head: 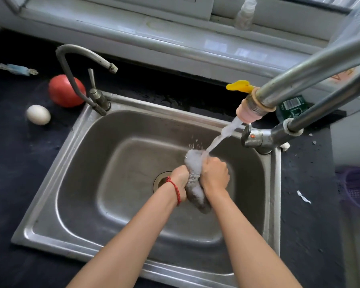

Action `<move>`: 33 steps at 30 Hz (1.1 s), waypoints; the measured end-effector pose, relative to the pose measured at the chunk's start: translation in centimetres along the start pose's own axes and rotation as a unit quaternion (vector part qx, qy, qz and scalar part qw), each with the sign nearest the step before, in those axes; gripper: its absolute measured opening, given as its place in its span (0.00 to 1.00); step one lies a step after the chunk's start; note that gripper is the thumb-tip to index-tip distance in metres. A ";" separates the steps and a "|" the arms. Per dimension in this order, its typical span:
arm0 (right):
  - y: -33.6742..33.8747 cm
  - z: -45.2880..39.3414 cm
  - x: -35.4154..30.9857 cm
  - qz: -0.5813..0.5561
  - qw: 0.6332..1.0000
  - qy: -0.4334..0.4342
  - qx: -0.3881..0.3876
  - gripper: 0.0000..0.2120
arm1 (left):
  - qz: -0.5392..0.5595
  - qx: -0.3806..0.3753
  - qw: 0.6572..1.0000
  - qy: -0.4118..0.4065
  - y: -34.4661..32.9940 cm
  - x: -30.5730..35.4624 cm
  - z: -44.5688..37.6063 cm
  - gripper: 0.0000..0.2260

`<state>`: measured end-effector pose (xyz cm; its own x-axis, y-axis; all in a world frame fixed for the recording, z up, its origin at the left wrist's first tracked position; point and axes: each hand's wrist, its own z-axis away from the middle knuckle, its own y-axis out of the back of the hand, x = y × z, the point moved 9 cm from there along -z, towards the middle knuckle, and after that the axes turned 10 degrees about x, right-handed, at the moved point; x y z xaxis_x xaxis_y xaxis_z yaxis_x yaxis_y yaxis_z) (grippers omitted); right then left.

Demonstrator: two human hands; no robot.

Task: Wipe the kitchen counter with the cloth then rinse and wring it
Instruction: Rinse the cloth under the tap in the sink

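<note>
Both fists clamped on the cloth (192,181) over the middle of the sink: left hand (180,178) wrapped tight round its near side, red beaded cord (174,189) at the wrist, right hand (214,175) gripping from the other side, knuckles up. Grey, sodden, bunched into a thick roll, frothy white at the top end where the stream (222,136) strikes (splashes flying off just above). Water slanting down from a pink ribbed nozzle (248,113) with a yellow lever (239,86), fitted to a bright metal pipe (312,67) coming in from the right. Below, a brushed stainless sink (75,183), rounded rectangular basin, drain ring (161,179) peeking out beside the left wrist. Dull curved tap (81,57) standing at the far-left corner. Dark, speckled counter (15,163) all round, wet along the back edge. Smooth red tomato (59,92) and a white egg (38,114) left of the sink, close together but apart. Purple slotted basket (357,188) at far right. Pale window sill (154,36) behind, a clear plastic bottle (245,13) on it.
</note>
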<state>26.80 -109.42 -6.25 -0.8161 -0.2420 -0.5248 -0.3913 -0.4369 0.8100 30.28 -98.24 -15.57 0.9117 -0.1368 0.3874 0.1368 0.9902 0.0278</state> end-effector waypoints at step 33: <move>4.7 0.3 1.8 -0.028 0.995 0.024 0.088 0.19 | 0.115 -0.211 0.970 0.045 -3.4 -2.0 3.5 0.14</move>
<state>23.31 -111.65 -3.28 -0.7707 -0.2645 -0.5797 -0.5081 -0.2940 0.8096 26.65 -101.20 -13.26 0.9643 0.0652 0.2566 0.0552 0.8984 -0.4357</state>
